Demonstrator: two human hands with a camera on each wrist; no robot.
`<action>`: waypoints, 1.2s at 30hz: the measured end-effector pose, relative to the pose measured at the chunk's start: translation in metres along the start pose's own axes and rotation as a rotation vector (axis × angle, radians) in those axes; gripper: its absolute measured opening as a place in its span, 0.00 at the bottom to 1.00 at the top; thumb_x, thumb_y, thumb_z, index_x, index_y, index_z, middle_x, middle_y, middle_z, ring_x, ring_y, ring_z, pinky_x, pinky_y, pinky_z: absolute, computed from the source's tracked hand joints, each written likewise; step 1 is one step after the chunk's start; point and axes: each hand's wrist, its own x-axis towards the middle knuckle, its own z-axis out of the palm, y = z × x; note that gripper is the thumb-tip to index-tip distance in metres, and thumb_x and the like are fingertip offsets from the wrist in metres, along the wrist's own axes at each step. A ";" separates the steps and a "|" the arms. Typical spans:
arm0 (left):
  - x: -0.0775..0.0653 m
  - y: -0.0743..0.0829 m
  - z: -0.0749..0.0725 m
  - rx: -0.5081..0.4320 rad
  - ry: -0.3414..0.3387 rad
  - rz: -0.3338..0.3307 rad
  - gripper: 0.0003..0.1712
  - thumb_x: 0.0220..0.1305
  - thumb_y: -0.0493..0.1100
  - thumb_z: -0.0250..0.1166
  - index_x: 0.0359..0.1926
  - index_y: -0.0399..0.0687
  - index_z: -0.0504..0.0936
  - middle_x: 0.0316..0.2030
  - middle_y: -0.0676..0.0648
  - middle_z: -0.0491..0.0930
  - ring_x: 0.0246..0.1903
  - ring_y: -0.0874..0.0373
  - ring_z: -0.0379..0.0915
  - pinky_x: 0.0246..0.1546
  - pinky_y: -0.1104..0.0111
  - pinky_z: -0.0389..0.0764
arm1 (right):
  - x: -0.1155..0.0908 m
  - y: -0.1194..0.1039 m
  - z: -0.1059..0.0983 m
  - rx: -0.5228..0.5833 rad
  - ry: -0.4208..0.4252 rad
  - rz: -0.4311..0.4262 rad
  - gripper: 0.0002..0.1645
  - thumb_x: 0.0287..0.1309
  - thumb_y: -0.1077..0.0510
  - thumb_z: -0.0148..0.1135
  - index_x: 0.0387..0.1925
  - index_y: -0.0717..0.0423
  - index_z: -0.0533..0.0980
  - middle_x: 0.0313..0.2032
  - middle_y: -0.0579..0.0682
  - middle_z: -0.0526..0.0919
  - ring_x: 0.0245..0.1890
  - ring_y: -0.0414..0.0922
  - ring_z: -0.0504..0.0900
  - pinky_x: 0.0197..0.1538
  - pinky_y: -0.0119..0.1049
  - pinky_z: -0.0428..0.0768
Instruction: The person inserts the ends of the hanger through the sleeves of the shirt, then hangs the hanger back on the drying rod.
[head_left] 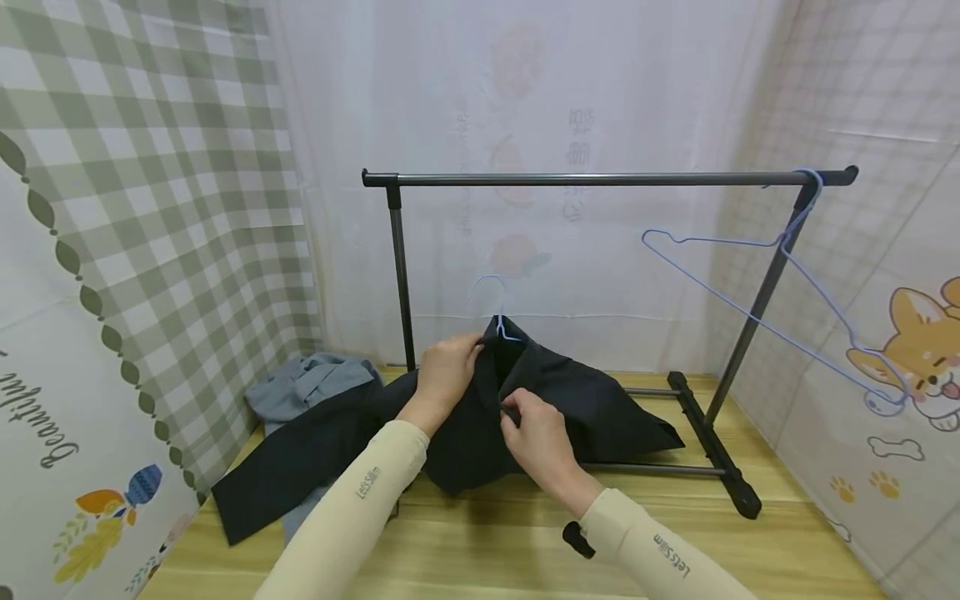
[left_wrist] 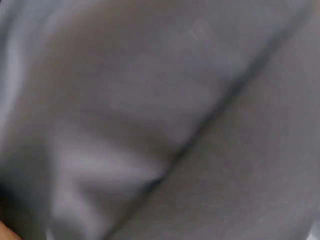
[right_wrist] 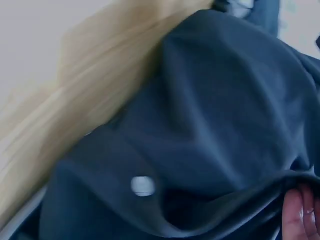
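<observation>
A black shirt [head_left: 555, 375] with long sleeves lies bunched over the base of a rack, a blue wire hanger [head_left: 501, 321] in its neck opening with the hook standing up. My left hand [head_left: 446, 375] grips the shirt by the collar, left of the hanger. Lower down, my right hand [head_left: 536, 433] pinches the front edge of the opening. Only dark cloth [left_wrist: 150, 100] with a diagonal seam fills the left wrist view. In the right wrist view, a pale round button [right_wrist: 143, 185] shows on the shirt, and the fingers [right_wrist: 295, 212] lie against the fold.
The rack's top bar [head_left: 600, 179] runs above and behind the shirt. Another blue hanger [head_left: 783, 242] hangs at its right end. A grey-blue garment [head_left: 315, 387] lies crumpled at the left, partly under the black sleeve. Curtains surround the wooden table [head_left: 480, 550].
</observation>
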 end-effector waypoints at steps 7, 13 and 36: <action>0.002 -0.026 -0.008 -0.356 -0.119 -0.262 0.11 0.67 0.42 0.66 0.47 0.44 0.88 0.44 0.45 0.87 0.44 0.51 0.83 0.49 0.58 0.80 | -0.006 0.028 0.006 -0.140 -0.033 0.077 0.08 0.55 0.68 0.68 0.34 0.57 0.77 0.30 0.51 0.80 0.26 0.47 0.81 0.30 0.42 0.80; 0.007 -0.021 -0.012 -0.606 -0.245 -0.441 0.12 0.68 0.43 0.66 0.48 0.45 0.88 0.43 0.47 0.86 0.45 0.53 0.80 0.49 0.59 0.79 | -0.001 0.033 0.009 -0.152 -0.052 0.077 0.06 0.58 0.65 0.68 0.35 0.57 0.77 0.31 0.51 0.81 0.26 0.48 0.81 0.31 0.44 0.80; 0.016 -0.038 -0.023 -0.729 -0.257 -0.539 0.14 0.69 0.44 0.65 0.51 0.42 0.86 0.45 0.45 0.85 0.45 0.54 0.77 0.48 0.64 0.77 | 0.043 0.080 -0.046 -0.216 0.303 -0.089 0.14 0.65 0.57 0.63 0.49 0.61 0.81 0.46 0.61 0.82 0.46 0.61 0.79 0.51 0.59 0.68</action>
